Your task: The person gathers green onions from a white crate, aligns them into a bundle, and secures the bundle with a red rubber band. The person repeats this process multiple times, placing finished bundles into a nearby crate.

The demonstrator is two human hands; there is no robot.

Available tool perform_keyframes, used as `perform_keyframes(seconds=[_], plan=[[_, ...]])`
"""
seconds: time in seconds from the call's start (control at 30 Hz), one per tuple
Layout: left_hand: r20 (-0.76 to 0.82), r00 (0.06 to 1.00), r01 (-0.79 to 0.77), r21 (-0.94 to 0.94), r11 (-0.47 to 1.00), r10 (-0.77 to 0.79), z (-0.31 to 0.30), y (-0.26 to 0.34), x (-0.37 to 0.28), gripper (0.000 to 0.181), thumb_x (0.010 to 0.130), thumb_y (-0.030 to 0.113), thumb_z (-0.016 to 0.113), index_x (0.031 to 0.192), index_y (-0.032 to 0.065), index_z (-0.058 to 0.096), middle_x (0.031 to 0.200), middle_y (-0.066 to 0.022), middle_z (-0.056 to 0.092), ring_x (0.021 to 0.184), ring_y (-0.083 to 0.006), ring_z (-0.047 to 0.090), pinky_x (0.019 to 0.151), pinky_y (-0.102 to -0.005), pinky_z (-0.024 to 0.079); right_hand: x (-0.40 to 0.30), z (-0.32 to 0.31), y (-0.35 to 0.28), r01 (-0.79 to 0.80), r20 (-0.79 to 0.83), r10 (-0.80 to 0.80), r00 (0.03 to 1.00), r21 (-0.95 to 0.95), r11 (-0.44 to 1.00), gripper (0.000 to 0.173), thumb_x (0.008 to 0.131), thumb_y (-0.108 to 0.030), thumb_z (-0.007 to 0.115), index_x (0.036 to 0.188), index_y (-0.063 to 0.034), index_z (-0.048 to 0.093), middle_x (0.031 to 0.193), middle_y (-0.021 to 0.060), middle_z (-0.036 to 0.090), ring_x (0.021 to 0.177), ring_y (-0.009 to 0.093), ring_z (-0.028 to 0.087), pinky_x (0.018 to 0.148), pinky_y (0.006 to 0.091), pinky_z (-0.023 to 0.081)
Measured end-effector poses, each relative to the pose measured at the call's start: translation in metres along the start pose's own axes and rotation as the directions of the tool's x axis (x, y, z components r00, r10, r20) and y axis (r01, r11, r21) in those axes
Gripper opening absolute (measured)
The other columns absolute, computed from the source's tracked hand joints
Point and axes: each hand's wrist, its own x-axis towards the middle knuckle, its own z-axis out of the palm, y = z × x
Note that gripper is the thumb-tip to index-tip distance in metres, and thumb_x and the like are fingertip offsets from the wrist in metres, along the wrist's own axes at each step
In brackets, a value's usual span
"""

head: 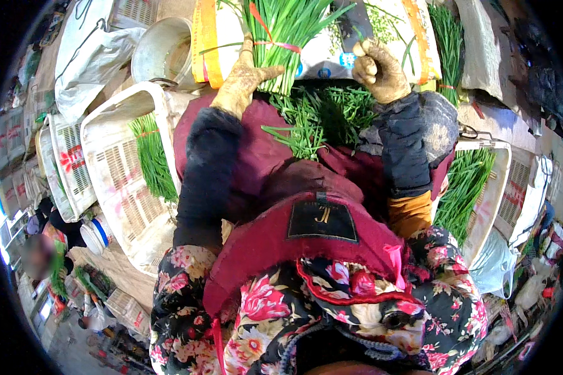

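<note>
My left hand [240, 79], in a soiled pale glove, grips a bunch of green chives [281, 51] near the stem ends, its thumb lying across the stems. A red band [279, 44] ties the bunch, with one loose end sticking up. To the right, my right hand [379, 68] is gloved too, its fingers curled in. A short bit of green leaf [358, 33] pokes out at its fingertips. Under both hands a white and orange woven sack [313, 65] is spread, strewn with green scraps. Loose leaf trimmings [305, 136] lie on my lap.
At my left stands a white plastic crate [122, 187] with a tied chive bundle [154, 157]; behind it is a pale bucket [163, 54]. Another crate [502, 187] with chives [464, 192] stands at my right. A further bundle [446, 51] lies beyond the sack. Other people are at the lower left.
</note>
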Motion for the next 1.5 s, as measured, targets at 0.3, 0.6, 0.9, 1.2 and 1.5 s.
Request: perform_keyframes(seconds=[0.3,0.6,0.9,1.2,1.5], plan=[[-0.037,0.997,-0.073,0.017,0.997,0.073,-0.004,-0.011,0.007,0.12,0.061,0.013,0.086,0.148,-0.0027,0.006,0.142,-0.0237,0.038,0.129,-0.0279,0.042,0.107,-0.0309,0.032,-0.022,-0.015,0.116,0.188,0.179,0.144,0.973,-0.98,-0.057,0.022,0.087,-0.02,0.058,0.1,-0.0049,0.065,0.086,0.0155,0.068,0.084,0.032,0.066,0.074,0.0392,0.052],[-0.053,0.998,-0.013,0.043,0.999,0.016,0.008,0.006,0.0,0.117,0.06,0.016,0.087,0.147,-0.0051,0.012,0.132,-0.0205,0.047,0.119,-0.026,0.05,0.1,-0.0301,0.039,-0.005,0.006,0.11,-0.284,-0.048,0.282,0.958,-0.27,0.92,0.031,0.097,-0.028,0.051,0.101,0.0004,0.061,0.086,0.0092,0.068,0.069,0.014,0.062,0.063,0.025,0.05],[-0.043,0.998,-0.05,-0.022,0.998,0.049,0.013,-0.007,0.005,0.116,0.06,0.014,0.087,0.145,-0.0085,0.01,0.122,-0.0187,0.055,0.112,-0.0231,0.054,0.095,-0.0271,0.043,0.004,0.032,0.118,-0.272,-0.103,0.252,0.962,-0.352,0.896,0.018,0.091,-0.015,0.061,0.088,0.0023,0.062,0.075,0.0063,0.062,0.061,0.013,0.058,0.055,0.026,0.049],[0.001,0.998,-0.061,0.091,0.994,0.061,0.009,-0.004,0.006,0.117,0.06,0.024,0.088,0.144,-0.0075,0.014,0.127,-0.0193,0.051,0.115,-0.0251,0.052,0.096,-0.0278,0.042,-0.008,0.04,0.089,-0.245,0.097,0.295,0.95,-0.35,0.904,0.018,0.091,-0.016,0.059,0.085,0.0011,0.063,0.075,0.007,0.064,0.061,0.014,0.061,0.057,0.0273,0.049],[-0.055,0.998,0.001,0.193,0.981,0.01,0.001,-0.002,0.007,0.12,0.06,0.03,0.088,0.146,-0.0056,0.013,0.139,-0.0243,0.042,0.129,-0.0316,0.042,0.105,-0.0312,0.035,-0.074,0.046,0.113,0.401,0.256,0.646,0.719,-0.912,-0.084,0.018,0.073,-0.023,0.063,0.085,-0.0095,0.068,0.078,0.0154,0.065,0.077,0.034,0.065,0.067,0.0451,0.05]])
